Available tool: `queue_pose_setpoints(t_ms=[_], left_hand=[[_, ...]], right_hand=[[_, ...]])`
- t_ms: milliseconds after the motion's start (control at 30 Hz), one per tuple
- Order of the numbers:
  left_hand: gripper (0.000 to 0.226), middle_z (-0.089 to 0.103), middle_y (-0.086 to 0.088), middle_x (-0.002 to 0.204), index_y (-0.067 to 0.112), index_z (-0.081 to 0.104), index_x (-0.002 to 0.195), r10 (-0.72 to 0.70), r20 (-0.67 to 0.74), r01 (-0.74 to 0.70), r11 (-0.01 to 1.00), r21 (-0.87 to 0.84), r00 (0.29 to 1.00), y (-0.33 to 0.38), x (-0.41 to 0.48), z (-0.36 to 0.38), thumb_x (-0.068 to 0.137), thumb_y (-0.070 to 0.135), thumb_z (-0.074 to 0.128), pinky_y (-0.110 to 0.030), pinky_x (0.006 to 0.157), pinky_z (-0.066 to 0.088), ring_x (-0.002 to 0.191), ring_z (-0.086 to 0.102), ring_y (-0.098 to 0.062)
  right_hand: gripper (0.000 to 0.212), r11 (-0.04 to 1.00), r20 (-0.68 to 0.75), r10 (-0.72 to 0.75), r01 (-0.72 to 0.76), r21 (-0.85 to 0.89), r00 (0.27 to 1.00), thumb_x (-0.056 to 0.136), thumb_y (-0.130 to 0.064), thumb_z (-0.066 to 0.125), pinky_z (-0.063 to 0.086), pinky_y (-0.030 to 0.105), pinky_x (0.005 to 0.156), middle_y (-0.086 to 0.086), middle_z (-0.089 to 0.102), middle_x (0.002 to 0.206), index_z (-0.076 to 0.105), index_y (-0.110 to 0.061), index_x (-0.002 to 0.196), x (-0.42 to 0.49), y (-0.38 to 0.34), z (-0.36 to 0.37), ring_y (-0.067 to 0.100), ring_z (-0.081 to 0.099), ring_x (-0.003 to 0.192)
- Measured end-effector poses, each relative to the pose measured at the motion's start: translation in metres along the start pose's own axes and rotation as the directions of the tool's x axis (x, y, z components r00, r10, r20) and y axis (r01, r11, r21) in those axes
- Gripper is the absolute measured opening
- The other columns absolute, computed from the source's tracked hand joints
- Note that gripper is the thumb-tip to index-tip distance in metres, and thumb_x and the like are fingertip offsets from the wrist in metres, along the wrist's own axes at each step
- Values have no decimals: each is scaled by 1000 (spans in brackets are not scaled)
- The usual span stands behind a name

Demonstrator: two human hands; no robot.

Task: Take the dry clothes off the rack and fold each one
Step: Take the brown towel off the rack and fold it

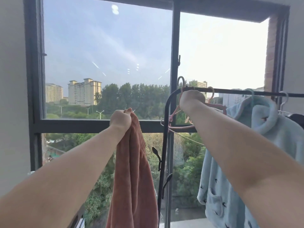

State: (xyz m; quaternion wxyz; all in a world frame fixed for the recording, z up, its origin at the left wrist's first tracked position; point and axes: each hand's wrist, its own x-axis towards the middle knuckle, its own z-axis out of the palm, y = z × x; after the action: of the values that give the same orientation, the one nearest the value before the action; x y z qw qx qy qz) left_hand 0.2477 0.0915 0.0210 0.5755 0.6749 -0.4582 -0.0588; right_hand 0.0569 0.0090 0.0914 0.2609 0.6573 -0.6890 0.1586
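Terracotta cloth (133,170) hangs free of the rack (238,92), bunched at its top in our left grip (120,118), whose fingers curl tight round it. Our right grip (191,100) is closed on a pink hanger (217,105) at the rail's left end. We judge one piece is off but unfolded. A pale blue fleece top (269,132) and a dark garment (297,118) hang on the rack, so nearly all the work remains.

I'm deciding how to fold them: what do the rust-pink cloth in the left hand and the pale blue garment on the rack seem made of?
Rust-pink cloth: looks like plush microfibre or terry, matte, with short fuzzy nap. Pale blue garment: probably thick fleece, fluffy matte surface, bulky soft collar, small dark printed marks.
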Motion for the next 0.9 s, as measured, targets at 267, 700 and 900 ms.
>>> queue_pose_setpoints(t_ms=[267,700,900], left_hand=[[45,58,-19,124,2,54,129,41,3,-41,999,-1,999,0,3,15,102,34,38,-29,87,37,114,53,-32],[44,59,-15,124,8,52,133,57,29,-57,998,-13,998,6,-26,8,102,35,37,-27,79,36,95,54,-23],[44,60,-16,121,7,53,132,69,46,-69,997,-19,997,13,-37,3,102,35,37,-30,85,41,102,57,-27]], right_hand=[[42,998,93,44,-39,-51,995,90,-12,55,52,29,85,10,57,122,51,0,130,9,5,27,22,60,108],[31,1000,11,-11,10,19,1000,92,-7,51,53,33,79,12,60,116,56,0,122,-10,14,31,27,60,105],[33,987,-17,9,-7,162,1000,93,-2,43,48,32,65,14,64,106,56,-1,124,-4,21,31,29,63,94]])
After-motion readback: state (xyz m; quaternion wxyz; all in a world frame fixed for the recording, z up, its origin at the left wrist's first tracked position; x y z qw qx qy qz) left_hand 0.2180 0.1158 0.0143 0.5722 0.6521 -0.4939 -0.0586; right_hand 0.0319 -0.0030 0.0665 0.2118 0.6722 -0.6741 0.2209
